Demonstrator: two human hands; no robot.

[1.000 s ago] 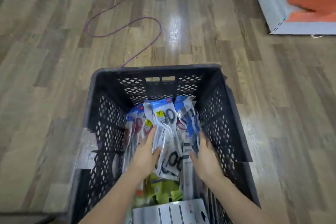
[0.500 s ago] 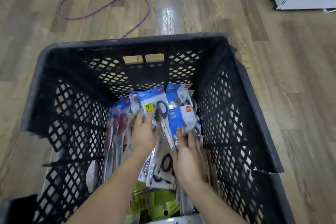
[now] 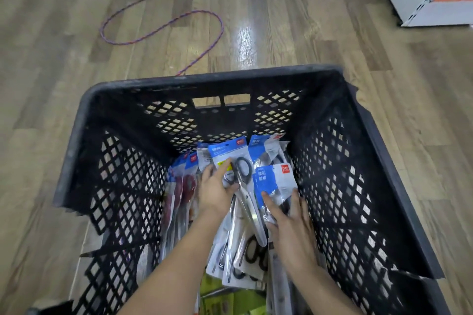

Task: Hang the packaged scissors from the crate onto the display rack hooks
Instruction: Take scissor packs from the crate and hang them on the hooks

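We take this for a shop floor during restocking. A black lattice-walled plastic crate (image 3: 378, 186) sits on glossy wood-look plank flooring (image 3: 294, 20), filled with many identical blue-headed retail packs of scissors (image 3: 230, 161). At the upper right we see the white metal base of a slotted display shelving unit (image 3: 419, 7).

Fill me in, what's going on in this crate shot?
A person is reaching into a black lattice crate on a wooden floor, sorting through packaged scissors piled inside. The left hand pinches a pack of black-handled scissors near its top; the right hand lies with straight fingers on a blue-labelled pack beside it. Nothing is lifted clear of the crate yet, and no display rack hooks are in view.
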